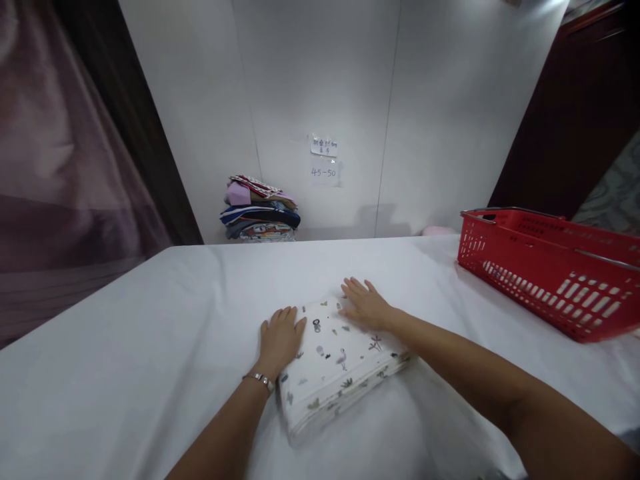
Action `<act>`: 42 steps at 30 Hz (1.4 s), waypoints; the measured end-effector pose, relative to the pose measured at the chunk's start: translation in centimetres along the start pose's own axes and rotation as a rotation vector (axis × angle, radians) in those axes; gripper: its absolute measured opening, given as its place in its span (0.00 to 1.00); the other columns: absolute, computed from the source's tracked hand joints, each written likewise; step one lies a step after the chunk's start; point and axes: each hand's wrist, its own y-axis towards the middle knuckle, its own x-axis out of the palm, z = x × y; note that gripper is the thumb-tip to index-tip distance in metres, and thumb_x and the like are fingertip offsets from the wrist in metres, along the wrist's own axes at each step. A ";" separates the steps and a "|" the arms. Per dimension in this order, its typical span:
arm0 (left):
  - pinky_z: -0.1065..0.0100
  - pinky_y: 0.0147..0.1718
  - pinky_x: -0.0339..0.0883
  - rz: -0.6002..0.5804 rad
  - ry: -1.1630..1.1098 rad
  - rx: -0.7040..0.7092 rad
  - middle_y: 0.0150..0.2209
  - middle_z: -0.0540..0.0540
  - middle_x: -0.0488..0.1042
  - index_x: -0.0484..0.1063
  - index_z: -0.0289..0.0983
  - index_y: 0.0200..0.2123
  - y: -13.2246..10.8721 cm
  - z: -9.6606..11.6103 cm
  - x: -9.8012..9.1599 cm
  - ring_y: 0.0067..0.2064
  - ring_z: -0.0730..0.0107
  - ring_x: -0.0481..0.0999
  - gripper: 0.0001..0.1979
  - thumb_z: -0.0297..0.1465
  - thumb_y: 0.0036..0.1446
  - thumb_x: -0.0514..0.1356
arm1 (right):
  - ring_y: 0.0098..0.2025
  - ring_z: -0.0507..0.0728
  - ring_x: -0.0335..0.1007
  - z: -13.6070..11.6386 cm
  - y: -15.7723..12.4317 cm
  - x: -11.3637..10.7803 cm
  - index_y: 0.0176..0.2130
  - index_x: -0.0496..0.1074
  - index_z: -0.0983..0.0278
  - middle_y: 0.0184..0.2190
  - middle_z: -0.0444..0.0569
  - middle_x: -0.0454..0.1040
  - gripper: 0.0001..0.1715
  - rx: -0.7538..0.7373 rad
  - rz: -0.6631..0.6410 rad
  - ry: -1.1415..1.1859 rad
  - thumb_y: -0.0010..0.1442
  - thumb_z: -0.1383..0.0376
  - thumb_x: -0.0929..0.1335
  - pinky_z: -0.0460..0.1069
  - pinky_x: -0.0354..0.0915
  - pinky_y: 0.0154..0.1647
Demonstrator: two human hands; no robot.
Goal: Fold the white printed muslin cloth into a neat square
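A folded white cloth [333, 360] printed with small animals and plants lies in layers on the white-covered table, nearest the front middle. My left hand [280, 339] rests along its left edge, fingers spread and pointing away from me, a metal bracelet on the wrist. Across the cloth's far right part lies my right hand [365, 305], palm down with its fingers apart. Neither hand grips the fabric.
A red plastic basket [545, 267] with metal handles stands on the table's right side. Beyond the far edge is a stack of folded fabrics [263, 210] against the pale wall, under paper notes [325, 160]. A pinkish curtain [60, 173] hangs at the left.
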 end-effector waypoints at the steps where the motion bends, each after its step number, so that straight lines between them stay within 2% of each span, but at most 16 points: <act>1: 0.51 0.53 0.49 -0.001 -0.001 -0.001 0.57 0.41 0.62 0.60 0.37 0.54 0.0 0.0 0.0 0.58 0.59 0.56 0.23 0.40 0.62 0.40 | 0.66 0.60 0.28 -0.5 -0.2 0.3 0.64 0.44 0.65 0.65 0.50 0.37 0.44 -0.040 -0.008 0.011 0.58 0.42 0.51 0.56 0.24 0.62; 5: 0.50 0.54 0.48 -0.012 -0.002 -0.014 0.58 0.40 0.61 0.60 0.37 0.54 0.0 0.0 0.2 0.59 0.59 0.56 0.23 0.40 0.62 0.40 | 0.66 0.61 0.31 -1.1 -1.0 1.5 0.64 0.45 0.66 0.65 0.53 0.40 0.44 -0.062 -0.093 0.060 0.59 0.42 0.51 0.57 0.28 0.62; 11: 0.47 0.55 0.45 -0.003 0.031 -0.025 0.60 0.41 0.57 0.59 0.37 0.56 0.3 -0.1 0.1 0.61 0.56 0.51 0.24 0.40 0.61 0.41 | 0.66 0.60 0.31 -0.6 -1.0 1.8 0.64 0.45 0.64 0.65 0.52 0.40 0.43 -0.059 -0.082 0.071 0.59 0.42 0.51 0.57 0.28 0.62; 14: 0.46 0.58 0.38 0.064 0.057 0.026 0.62 0.41 0.53 0.58 0.36 0.57 -0.2 1.0 -0.5 0.63 0.55 0.46 0.26 0.43 0.61 0.41 | 0.66 0.60 0.31 -0.7 -1.0 2.0 0.64 0.46 0.65 0.65 0.52 0.41 0.43 -0.063 -0.067 0.062 0.59 0.43 0.51 0.56 0.28 0.62; 16: 0.47 0.59 0.36 0.072 0.044 0.114 0.63 0.42 0.50 0.56 0.36 0.59 -1.0 2.3 -0.7 0.64 0.56 0.44 0.28 0.45 0.60 0.41 | 0.66 0.60 0.32 -0.8 -1.0 2.0 0.63 0.47 0.65 0.65 0.53 0.41 0.42 -0.063 -0.053 0.058 0.60 0.44 0.52 0.57 0.28 0.62; 19: 0.49 0.59 0.37 -0.043 0.013 0.260 0.64 0.42 0.48 0.54 0.37 0.60 -2.5 3.8 -0.1 0.64 0.56 0.43 0.32 0.49 0.59 0.41 | 0.66 0.61 0.33 -0.9 -0.9 1.8 0.63 0.48 0.64 0.65 0.52 0.42 0.40 -0.050 -0.058 0.073 0.60 0.45 0.54 0.57 0.28 0.62; 21: 0.48 0.59 0.36 -0.118 0.009 0.303 0.64 0.41 0.48 0.53 0.36 0.61 -3.1 4.2 0.4 0.64 0.55 0.42 0.34 0.50 0.58 0.40 | 0.65 0.61 0.34 -0.7 -0.7 1.5 0.63 0.49 0.64 0.64 0.53 0.43 0.40 -0.042 -0.081 0.095 0.59 0.45 0.55 0.57 0.30 0.62; 27: 0.49 0.59 0.34 -0.155 0.023 0.303 0.64 0.41 0.45 0.50 0.35 0.62 -3.4 4.2 0.7 0.65 0.56 0.41 0.34 0.50 0.59 0.37 | 0.66 0.64 0.30 2.0 -1.3 1.1 0.64 0.46 0.65 0.65 0.53 0.39 0.45 0.114 -0.029 0.104 0.58 0.42 0.53 0.59 0.31 0.62; 32: 0.48 0.59 0.35 -0.154 0.045 0.310 0.64 0.41 0.45 0.49 0.35 0.62 -3.3 4.4 0.7 0.65 0.55 0.41 0.35 0.51 0.59 0.36 | 0.66 0.63 0.27 3.7 -1.3 1.8 0.64 0.45 0.66 0.65 0.52 0.37 0.49 0.094 -0.067 0.142 0.56 0.39 0.51 0.57 0.37 0.62; 37: 0.49 0.59 0.36 -0.144 0.059 0.308 0.64 0.42 0.46 0.49 0.36 0.62 -3.4 4.3 1.0 0.65 0.56 0.41 0.35 0.51 0.58 0.36 | 0.66 0.64 0.30 3.0 -1.3 0.5 0.63 0.48 0.68 0.65 0.55 0.39 0.46 0.091 -0.115 0.115 0.58 0.41 0.51 0.57 0.39 0.62; 42: 0.49 0.59 0.37 -0.115 0.047 0.310 0.64 0.42 0.47 0.50 0.37 0.61 -3.4 4.4 1.1 0.64 0.57 0.43 0.35 0.52 0.58 0.37 | 0.66 0.63 0.30 1.9 -4.6 -0.5 0.63 0.49 0.61 0.65 0.51 0.41 0.39 0.028 -0.055 0.074 0.60 0.43 0.51 0.63 0.35 0.61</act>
